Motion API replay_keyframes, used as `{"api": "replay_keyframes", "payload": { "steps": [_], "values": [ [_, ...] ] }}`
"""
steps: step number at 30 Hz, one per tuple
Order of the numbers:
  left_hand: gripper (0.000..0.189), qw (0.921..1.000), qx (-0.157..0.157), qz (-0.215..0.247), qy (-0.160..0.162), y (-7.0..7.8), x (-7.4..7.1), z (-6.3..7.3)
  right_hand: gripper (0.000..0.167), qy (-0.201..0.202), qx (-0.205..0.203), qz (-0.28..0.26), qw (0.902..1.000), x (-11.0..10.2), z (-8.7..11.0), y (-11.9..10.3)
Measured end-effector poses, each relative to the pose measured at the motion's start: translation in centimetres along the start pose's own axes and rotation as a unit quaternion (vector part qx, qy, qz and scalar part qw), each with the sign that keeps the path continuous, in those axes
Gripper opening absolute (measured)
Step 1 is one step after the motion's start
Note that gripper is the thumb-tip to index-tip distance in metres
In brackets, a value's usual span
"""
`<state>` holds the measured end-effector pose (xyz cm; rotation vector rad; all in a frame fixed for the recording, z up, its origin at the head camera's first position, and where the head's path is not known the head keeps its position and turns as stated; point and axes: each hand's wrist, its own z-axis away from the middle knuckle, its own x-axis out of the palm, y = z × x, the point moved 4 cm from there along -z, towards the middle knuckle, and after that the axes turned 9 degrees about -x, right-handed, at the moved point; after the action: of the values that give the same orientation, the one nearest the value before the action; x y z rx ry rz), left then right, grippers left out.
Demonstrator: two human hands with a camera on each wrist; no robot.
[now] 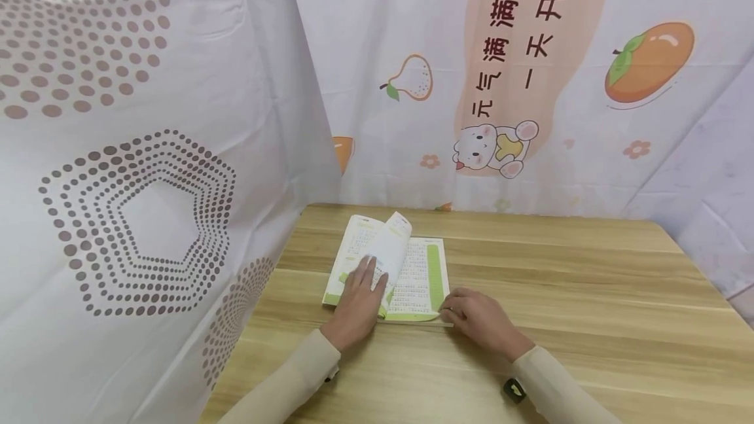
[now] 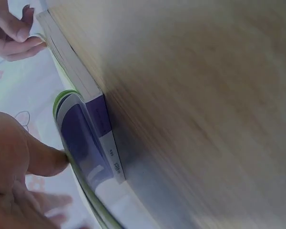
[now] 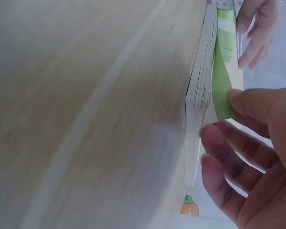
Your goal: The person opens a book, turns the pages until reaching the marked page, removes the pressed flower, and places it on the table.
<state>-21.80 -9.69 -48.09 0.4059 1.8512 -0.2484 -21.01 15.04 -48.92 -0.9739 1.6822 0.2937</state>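
An open book (image 1: 419, 277) with printed pages and green margins lies on the wooden table. My left hand (image 1: 358, 296) rests on its left side, fingers spread over a page (image 1: 393, 241) that curls up near the middle. In the left wrist view, the thumb (image 2: 50, 160) touches the curved cover side, above the purple and white spine (image 2: 100, 117). At the book's lower right corner, my right hand (image 1: 478, 316) pinches the corner of a green-edged page (image 3: 222, 88) between thumb and forefinger. The page corner bends up from the thick stack of pages (image 3: 200, 81) beneath.
The wooden table (image 1: 559, 273) stretches to the right of the book. Behind it hangs a white curtain (image 1: 377, 123) with fruit pictures and writing; another curtain (image 1: 159, 214) with dotted patterns hangs along the left. A small black device (image 1: 514, 390) sits at the right wrist.
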Motion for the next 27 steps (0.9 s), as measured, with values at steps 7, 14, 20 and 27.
{"api": "replay_keyframes", "payload": {
  "steps": [7, 14, 20, 27],
  "values": [
    [0.049, 0.9983, 0.049, 0.0, -0.031, 0.3, 0.1, 0.2, 0.004, 0.019, -0.028, 0.029, 0.999, -0.2, -0.2, -0.2],
    [0.039, 0.9989, 0.035, 0.016, -0.025, 0.2, 0.1, 0.3, 0.007, 0.018, -0.038, 0.039, 0.9984, -0.1, -0.1, -0.2],
    [0.042, 0.9966, 0.068, 0.039, -0.026, 0.5, 0.0, 0.3, 0.008, 0.025, -0.046, 0.044, 0.9977, -0.4, -0.1, -0.3],
    [0.006, 0.9961, 0.084, 0.027, 0.0, 1.1, 0.0, 0.2, 0.006, 0.025, -0.034, 0.033, 0.9986, -0.6, -0.1, -0.3]
  ]
}}
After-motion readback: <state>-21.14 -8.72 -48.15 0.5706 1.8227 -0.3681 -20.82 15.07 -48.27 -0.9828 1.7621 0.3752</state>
